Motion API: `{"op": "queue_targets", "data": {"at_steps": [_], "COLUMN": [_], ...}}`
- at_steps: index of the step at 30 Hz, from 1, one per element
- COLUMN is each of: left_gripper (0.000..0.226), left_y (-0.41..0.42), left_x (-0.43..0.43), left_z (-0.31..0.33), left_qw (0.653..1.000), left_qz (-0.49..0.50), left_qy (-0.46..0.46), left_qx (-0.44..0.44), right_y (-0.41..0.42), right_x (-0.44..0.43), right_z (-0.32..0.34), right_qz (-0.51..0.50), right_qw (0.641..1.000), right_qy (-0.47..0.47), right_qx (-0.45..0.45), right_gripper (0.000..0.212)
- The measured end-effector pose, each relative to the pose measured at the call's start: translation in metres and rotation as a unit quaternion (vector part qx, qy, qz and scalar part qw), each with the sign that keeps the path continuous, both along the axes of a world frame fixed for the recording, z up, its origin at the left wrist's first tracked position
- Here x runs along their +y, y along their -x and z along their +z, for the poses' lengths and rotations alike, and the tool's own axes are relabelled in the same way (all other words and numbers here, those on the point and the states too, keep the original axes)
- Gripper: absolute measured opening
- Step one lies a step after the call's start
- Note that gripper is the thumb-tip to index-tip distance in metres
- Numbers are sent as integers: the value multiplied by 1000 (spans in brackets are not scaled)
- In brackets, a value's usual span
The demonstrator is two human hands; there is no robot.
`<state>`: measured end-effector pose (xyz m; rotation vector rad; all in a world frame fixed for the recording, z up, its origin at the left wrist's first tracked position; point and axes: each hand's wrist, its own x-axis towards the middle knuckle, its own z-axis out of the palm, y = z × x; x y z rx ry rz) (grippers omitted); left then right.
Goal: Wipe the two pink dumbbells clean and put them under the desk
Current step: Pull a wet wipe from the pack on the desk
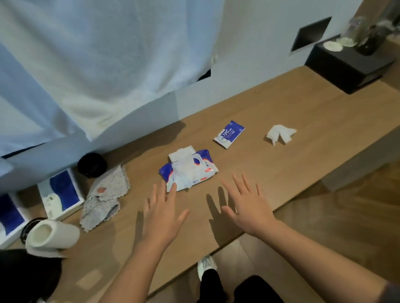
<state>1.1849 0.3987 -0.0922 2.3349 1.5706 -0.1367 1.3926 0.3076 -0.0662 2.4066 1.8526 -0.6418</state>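
Observation:
No pink dumbbell shows in this view. My left hand and my right hand hover flat over the wooden desk, fingers spread, holding nothing. Just beyond my left fingertips lies a blue-and-white pack of wet wipes with its flap open and a wipe sticking out. A small blue sachet of wipes lies farther back. To its right sits a crumpled white used wipe.
A patterned grey cloth, a paper towel roll on its side, two blue-and-white boxes and a black round lid lie at the left. A black box with a glass jar stands at the back right. Pale curtains hang behind.

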Motion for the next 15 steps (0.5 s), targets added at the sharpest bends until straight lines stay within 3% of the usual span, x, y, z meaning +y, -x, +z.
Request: {"op": "queue_targets", "data": {"at_steps": [7, 15], "left_gripper": [81, 94], "left_y": [-16, -24], "left_x": [40, 76], "left_z": [-15, -49], "left_qw": [999, 988], "left_qz": [27, 101], "left_qy": [23, 65], "left_qx": [9, -93], "right_y": [-4, -12], "right_x": [76, 154], "right_z": [-32, -50], "right_qz": [76, 110], "right_qw": [997, 986], "right_qy": [-10, -100], "right_qx": [0, 72], "right_gripper": [73, 55]}}
